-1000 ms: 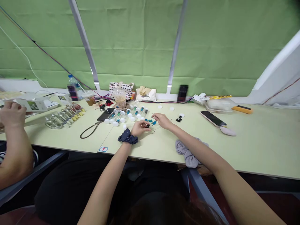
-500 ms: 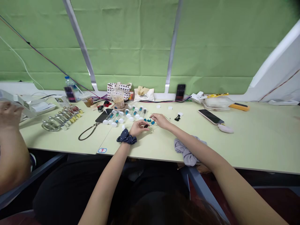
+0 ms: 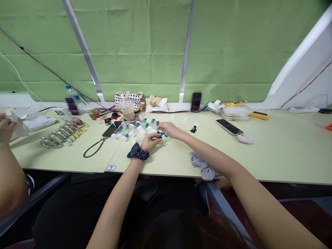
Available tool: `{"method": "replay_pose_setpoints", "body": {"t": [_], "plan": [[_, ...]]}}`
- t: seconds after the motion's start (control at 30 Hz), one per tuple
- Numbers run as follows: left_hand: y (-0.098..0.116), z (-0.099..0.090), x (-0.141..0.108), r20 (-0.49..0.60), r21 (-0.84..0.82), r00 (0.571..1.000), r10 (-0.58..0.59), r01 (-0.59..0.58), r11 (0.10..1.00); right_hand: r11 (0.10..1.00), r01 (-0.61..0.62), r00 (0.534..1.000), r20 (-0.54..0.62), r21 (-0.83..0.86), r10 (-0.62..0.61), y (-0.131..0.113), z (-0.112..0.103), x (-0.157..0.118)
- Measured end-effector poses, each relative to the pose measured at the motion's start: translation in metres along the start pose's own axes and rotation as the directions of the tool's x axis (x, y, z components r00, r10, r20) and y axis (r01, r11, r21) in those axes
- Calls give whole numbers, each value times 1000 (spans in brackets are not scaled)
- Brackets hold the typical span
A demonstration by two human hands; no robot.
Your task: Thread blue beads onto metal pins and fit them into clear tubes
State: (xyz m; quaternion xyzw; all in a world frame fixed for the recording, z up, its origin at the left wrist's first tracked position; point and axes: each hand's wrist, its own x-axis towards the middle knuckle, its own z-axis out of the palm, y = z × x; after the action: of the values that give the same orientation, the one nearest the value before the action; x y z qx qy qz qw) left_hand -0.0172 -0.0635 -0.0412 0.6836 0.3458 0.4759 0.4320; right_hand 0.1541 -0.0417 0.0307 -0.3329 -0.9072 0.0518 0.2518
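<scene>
My left hand (image 3: 151,141) is closed in a pinch on a small black piece (image 3: 160,137), just above the table. A dark dotted scrunchie is round that wrist. Beside it, slightly farther back, my right hand (image 3: 168,130) has its fingers drawn together; whatever they hold is too small or hidden to tell. Small blue pieces (image 3: 163,133) lie under and between the hands. To the left of my right fingertips lie several clear tubes with white caps (image 3: 131,127), with blue, green or dark contents. A little cluster of black pieces (image 3: 193,129) rests to the right.
A phone (image 3: 112,129) with a wrist strap, a drink cup (image 3: 127,110) and a rack of metal loops (image 3: 64,134) stand left. Right are another phone (image 3: 229,127), a grey scrunchie (image 3: 203,166) and a plastic box (image 3: 235,112). A co-worker's hand (image 3: 5,128) is at far left.
My right hand has moved left, closer to the tubes and to my left hand. The view has shifted slightly right. The co-worker's hand now has a pale sheet beside it.
</scene>
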Motion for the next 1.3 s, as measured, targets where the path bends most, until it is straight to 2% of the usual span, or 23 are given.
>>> {"method": "replay_pose_setpoints", "body": {"t": [0.13,0.23,0.27,0.33,0.37,0.43,0.6,0.87,1.1,1.2,1.3], "plan": [[0,-2,1,-32,-2,999,0,0,1000,968,-151,983,-74,199,168,3,-1,-1],[-1,-5,4,-108,-8,994,12,-13,1000,940,-324,928,-157,103,337,18,-7,-10],[-2,-7,5,-134,-16,991,20,-22,1000,923,-384,913,-137,23,383,24,-8,-15],[-5,-9,7,-176,-46,984,34,-43,998,894,-419,901,54,-159,431,37,-8,-26],[-7,-10,7,-192,-64,981,38,-51,997,892,-414,892,115,-183,437,43,-6,-32],[-10,-11,8,-215,-99,976,35,-57,993,890,-406,880,176,-206,442,52,0,-42],[-13,-12,7,-207,-194,978,-16,-25,981,886,-407,868,208,-224,451,59,15,-55],[-7,-11,5,-230,-300,972,-46,-26,954,919,-337,902,208,-203,377,41,19,-68],[-9,-12,5,-215,-324,974,-67,-7,946,959,-275,928,242,-73,284,25,16,-66],[-9,-12,5,-210,-328,975,-71,-2,945,973,-230,953,208,12,222,23,14,-66],[-11,-12,5,-203,-328,977,-69,-1,945,970,-234,956,195,65,218,21,13,-68]]}}
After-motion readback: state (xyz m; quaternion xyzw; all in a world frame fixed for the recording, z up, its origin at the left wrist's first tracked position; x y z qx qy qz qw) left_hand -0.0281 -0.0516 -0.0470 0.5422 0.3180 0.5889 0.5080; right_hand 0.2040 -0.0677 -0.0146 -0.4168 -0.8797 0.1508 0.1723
